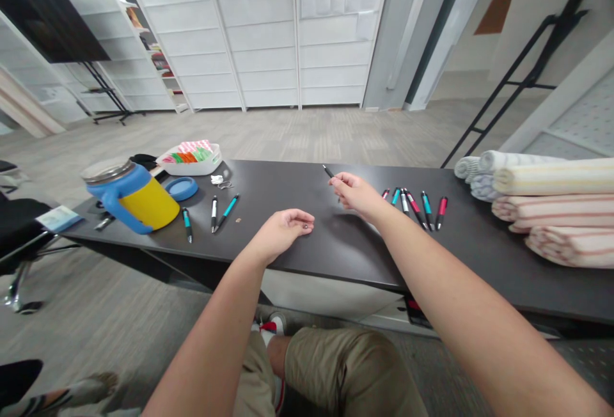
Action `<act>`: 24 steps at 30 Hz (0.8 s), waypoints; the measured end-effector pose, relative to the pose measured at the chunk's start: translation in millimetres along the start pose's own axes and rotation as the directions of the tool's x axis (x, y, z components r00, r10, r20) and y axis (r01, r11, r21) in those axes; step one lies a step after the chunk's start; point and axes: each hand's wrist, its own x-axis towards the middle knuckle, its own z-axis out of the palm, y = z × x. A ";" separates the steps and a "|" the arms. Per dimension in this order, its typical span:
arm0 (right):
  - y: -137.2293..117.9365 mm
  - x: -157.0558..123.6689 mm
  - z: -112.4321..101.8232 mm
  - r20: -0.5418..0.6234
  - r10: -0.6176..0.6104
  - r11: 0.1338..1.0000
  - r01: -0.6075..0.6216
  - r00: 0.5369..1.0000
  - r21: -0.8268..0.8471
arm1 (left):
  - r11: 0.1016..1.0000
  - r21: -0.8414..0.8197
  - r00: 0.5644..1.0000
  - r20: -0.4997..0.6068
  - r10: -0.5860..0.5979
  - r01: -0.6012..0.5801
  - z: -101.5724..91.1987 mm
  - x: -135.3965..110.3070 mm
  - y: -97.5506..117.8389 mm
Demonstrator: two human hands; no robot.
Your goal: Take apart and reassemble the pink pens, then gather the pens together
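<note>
A long, matte black table [297, 247] carries soft rolled striped towels [551, 206] at the right and a glossy yellow jug [139, 203] with a blue handle at the left. Slim plastic pens [415, 206] lie in a row near the right hand [357, 194], whose grip pinches a thin black rod [329, 171] above the table, forearm outstretched. The left hand [283, 228] rests on the table, grip curled closed; anything inside is too small to tell.

Matte black desk [336, 247], yellow plastic jug with blue handle [144, 203] at left, teal-and-black pens [225, 211] left of centre, red and teal pens [416, 207] right of centre, pink-striped, cream and pale grey rolled towels [556, 212] at right, khaki shorts [345, 366]
</note>
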 end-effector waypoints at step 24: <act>7.1 6.8 -23.0 -0.060 -0.103 0.416 -0.012 0.993 -0.909 | 0.560 0.813 0.918 -0.083 0.387 -0.163 9.6 62.0 19.3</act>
